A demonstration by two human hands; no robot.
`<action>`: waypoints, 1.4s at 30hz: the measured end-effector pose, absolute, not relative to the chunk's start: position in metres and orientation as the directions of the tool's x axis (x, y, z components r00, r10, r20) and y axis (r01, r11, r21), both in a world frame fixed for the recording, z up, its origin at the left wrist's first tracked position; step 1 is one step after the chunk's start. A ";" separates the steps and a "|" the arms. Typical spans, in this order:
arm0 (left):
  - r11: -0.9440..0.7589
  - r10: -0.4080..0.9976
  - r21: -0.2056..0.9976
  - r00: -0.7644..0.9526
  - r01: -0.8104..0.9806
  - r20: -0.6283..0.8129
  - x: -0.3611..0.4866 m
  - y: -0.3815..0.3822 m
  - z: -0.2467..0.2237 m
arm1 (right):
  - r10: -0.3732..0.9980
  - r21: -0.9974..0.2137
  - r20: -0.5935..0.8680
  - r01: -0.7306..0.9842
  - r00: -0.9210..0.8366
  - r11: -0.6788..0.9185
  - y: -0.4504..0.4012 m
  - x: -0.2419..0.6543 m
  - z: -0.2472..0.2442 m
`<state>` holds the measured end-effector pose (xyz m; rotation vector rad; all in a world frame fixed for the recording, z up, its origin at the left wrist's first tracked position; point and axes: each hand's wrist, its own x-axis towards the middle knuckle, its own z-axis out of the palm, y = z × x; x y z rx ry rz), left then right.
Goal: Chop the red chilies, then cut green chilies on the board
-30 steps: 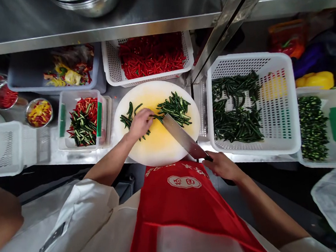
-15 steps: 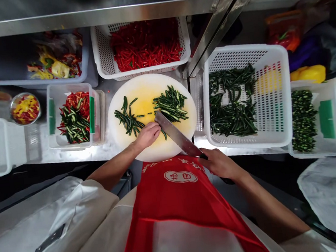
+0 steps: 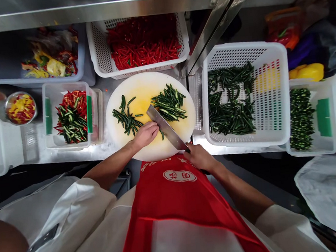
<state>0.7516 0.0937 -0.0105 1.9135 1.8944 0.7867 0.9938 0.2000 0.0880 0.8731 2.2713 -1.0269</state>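
Note:
My right hand [image 3: 200, 156] is wrapped round the handle of a cleaver [image 3: 168, 128], whose blade slants up and left over a round white cutting board [image 3: 118, 141]. Beside the blade, my left hand [image 3: 147, 134] rests on the board with its fingers curled together; what lies under them is hidden. A dark green chili piece [image 3: 162, 134] shows at the blade's near side. One pile of whole green chilies [image 3: 127, 116] lies on the board's left. Sliced green chilies [image 3: 170, 103] are heaped at its right, beyond the blade.
A white basket of red chilies [image 3: 146, 68] stands behind the board. To the right is a basket of green chilies [image 3: 250, 141]; to the left, a clear bin [image 3: 68, 144] of cut chilies. A metal post [image 3: 208, 26] rises behind. Another person's arm [image 3: 5, 241] is at lower left.
My right hand and the cleaver have moved left and slightly up, the blade now lying closer along my left fingers. The other person's arm has come further into view at left.

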 end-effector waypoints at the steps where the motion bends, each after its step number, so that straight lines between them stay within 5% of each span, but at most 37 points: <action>1: -0.054 0.989 0.587 -0.037 0.808 0.141 0.755 0.093 -0.009 | 0.353 -0.470 -0.645 0.716 -0.678 0.516 0.201 0.991 0.082; 7: 0.061 0.988 0.560 -0.128 0.826 0.081 0.749 0.081 0.011 | 0.345 -0.544 -0.583 0.669 -0.736 0.507 0.222 1.010 0.089; 11: 0.275 0.950 0.414 -0.311 0.868 0.020 0.718 0.070 0.022 | 0.188 -0.598 -0.608 0.600 -0.772 0.531 0.238 1.042 0.112; 16: 0.262 0.963 0.269 -0.234 0.927 -0.133 0.705 0.076 0.025 | -0.037 -0.648 -0.624 0.491 -0.780 0.582 0.256 1.061 0.124; 19: 0.276 0.956 0.238 -0.241 0.931 -0.167 0.714 0.087 0.027 | -0.049 -0.603 -0.639 0.460 -0.768 0.652 0.274 1.060 0.117; 26: 0.395 0.877 0.377 -0.467 0.838 0.119 0.790 0.081 0.017 | 0.094 -0.530 -0.647 0.535 -0.757 0.658 0.325 1.034 0.105; 34: 0.396 0.782 0.591 -0.596 0.703 0.184 0.862 0.086 -0.019 | -0.098 -0.574 -0.606 0.349 -0.789 0.740 0.334 1.009 0.116; 42: 0.430 0.741 0.598 -0.643 0.676 0.194 0.873 0.089 -0.022 | -0.235 -0.543 -0.667 0.246 -0.707 0.803 0.368 0.996 0.139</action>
